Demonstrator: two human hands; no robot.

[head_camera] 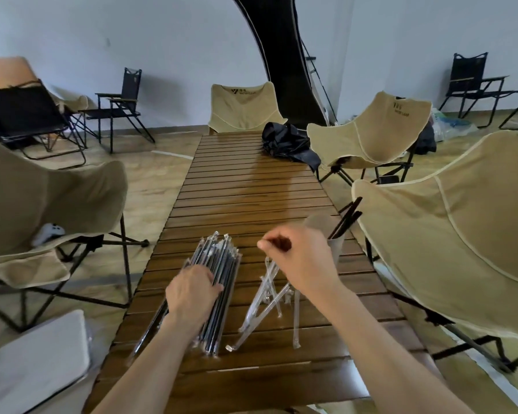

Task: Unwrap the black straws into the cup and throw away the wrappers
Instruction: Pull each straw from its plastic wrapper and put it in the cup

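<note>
On the slatted table (251, 186), near edge, a bundle of wrapped black straws (219, 282), long axis running away from the body and leaning a little to the right at the far end. Left hand (192, 294) resting on the bundle about halfway along, fingers curled over the top straws and touching them; whether one straw is pinched out, not clear through the blur. Right hand (299, 258) raised above the table, well apart from the left, thumb and forefinger pressed together at the tip; possibly a thin clear wrapper between them, too blurred to say. Below and just left of that hand, a loose scatter of empty wrappers (269, 306), crossed over one another, not yet thrown away. Cup (335, 243) at the right table edge, just beyond the right hand and partly hidden by it, a few unwrapped straws (346, 218) leaning out toward the upper right. So: bundle under the left hand, cup on the right hand's side, both within short reach. Likely next, a fresh straw lifted lengthwise from the bundle by the left, passed across to the right. Many straws left; task judged early to midway.
</note>
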